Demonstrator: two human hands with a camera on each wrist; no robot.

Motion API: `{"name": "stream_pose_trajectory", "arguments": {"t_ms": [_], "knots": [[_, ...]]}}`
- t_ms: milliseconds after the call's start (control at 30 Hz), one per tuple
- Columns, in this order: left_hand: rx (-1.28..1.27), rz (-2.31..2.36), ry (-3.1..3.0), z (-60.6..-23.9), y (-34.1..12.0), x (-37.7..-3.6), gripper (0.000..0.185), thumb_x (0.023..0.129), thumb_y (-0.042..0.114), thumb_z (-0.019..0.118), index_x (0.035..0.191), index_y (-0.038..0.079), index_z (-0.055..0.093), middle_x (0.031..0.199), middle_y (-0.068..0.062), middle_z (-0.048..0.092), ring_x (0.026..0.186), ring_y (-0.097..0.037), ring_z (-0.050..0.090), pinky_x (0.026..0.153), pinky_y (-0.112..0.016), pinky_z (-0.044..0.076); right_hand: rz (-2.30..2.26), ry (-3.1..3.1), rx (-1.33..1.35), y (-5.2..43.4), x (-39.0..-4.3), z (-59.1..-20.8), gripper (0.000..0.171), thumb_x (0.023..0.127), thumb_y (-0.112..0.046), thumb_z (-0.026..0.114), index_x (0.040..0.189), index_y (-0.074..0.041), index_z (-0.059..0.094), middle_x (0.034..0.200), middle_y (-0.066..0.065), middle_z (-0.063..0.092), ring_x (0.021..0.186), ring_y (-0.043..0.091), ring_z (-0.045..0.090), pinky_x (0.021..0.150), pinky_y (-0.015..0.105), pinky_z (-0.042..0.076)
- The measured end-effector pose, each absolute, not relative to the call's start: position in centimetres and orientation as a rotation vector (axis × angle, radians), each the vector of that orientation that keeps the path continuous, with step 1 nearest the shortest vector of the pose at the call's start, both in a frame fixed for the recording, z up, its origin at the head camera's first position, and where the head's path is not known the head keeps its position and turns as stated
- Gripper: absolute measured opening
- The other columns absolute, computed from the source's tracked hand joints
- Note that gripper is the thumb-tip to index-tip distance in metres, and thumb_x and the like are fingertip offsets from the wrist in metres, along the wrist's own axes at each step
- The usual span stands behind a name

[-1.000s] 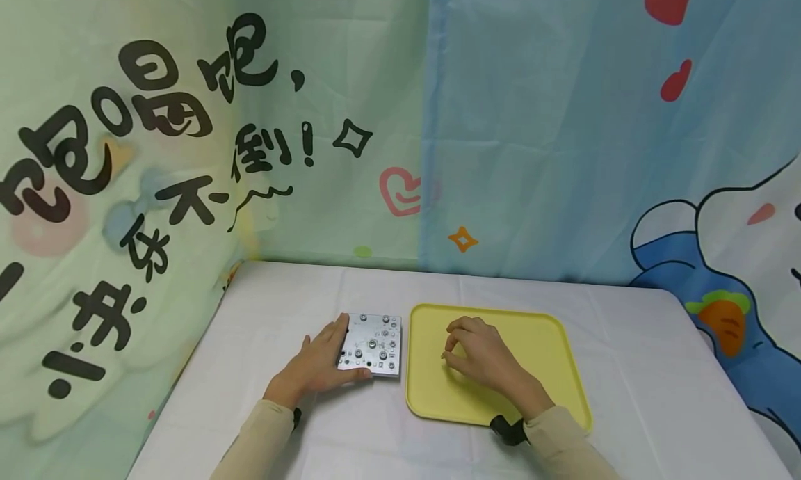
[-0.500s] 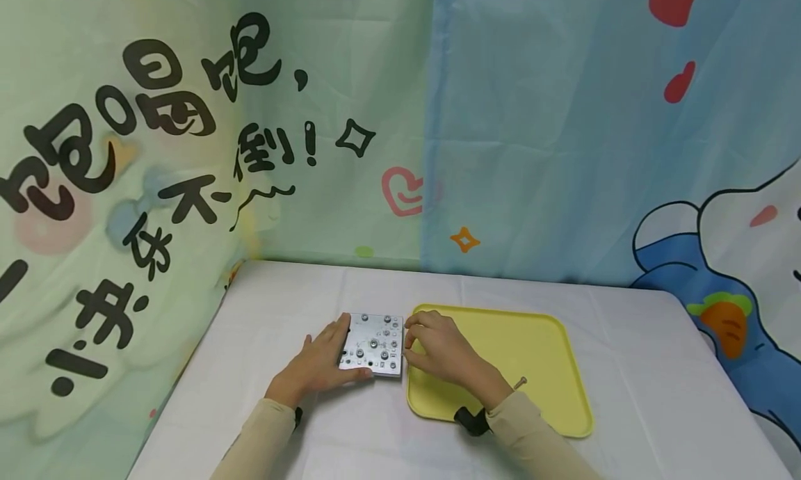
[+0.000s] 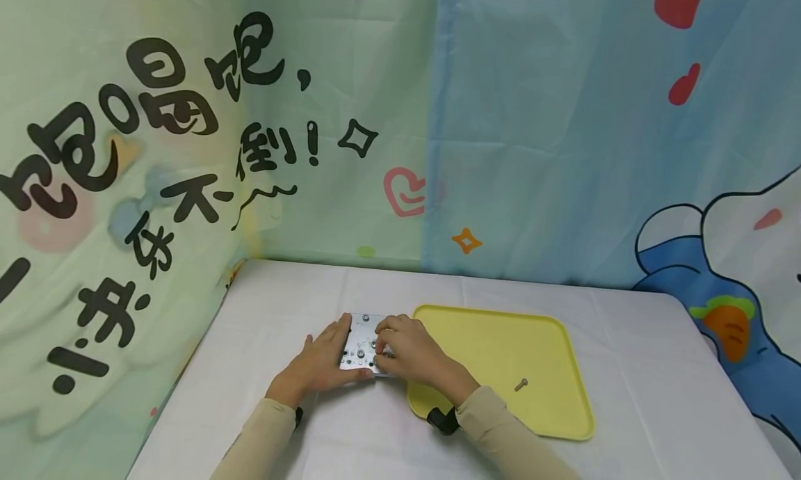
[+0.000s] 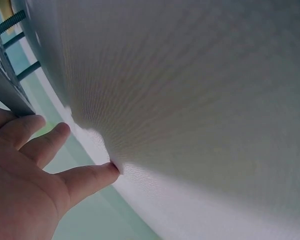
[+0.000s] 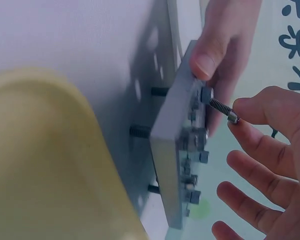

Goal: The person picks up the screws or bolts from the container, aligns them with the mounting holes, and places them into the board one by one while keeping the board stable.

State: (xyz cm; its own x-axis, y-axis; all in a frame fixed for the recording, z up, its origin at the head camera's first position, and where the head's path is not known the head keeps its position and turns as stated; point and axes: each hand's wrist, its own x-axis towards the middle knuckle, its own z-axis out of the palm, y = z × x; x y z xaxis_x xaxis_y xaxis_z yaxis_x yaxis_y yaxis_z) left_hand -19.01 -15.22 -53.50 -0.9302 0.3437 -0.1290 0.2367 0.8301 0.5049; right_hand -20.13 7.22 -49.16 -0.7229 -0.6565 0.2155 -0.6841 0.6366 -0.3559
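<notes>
A square metal plate (image 3: 361, 343) studded with several bolts stands on the white tablecloth, left of a yellow tray (image 3: 551, 348). My left hand (image 3: 319, 365) lies flat against the plate's left side, fingers straight and thumb along its near edge. In the left wrist view that hand (image 4: 20, 175) rests on the cloth beside the plate (image 4: 2, 75). My right hand (image 3: 409, 355) covers the plate's right half. In the right wrist view the right hand (image 5: 242, 122) pinches the head of a bolt (image 5: 219, 105) that sticks out of the plate (image 5: 175, 165).
One loose bolt (image 3: 521, 384) lies on the tray, near its front right. The tray's edge (image 5: 40, 150) lies close beside the plate. Printed curtains hang behind and to the left of the table. The white cloth (image 3: 657, 369) stretches right of the tray.
My right hand has moved left from the middle of the tray onto the plate. A bolt now lies uncovered on the tray. The left hand has stayed put.
</notes>
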Motion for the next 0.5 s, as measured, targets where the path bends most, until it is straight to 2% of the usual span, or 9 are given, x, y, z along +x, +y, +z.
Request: {"name": "stream_pose_trajectory", "arguments": {"t_ms": [500], "knots": [[0.470, 0.737, 2.805, -53.60, -15.28, -18.98, 0.122, 0.077, 0.083, 0.059, 0.161, 0.007, 0.013, 0.164, -0.010, 0.023, 0.148, -0.029, 0.024, 0.110, -0.070, 0.020, 0.577, -2.792, 1.165, 6.46, -20.00, -49.76, 0.009, 0.086, -0.021, 0.075, 0.080, -0.019, 0.069, 0.111, 0.002, 0.064, 0.107, 0.025, 0.058, 0.093, 0.047, 0.047]]}}
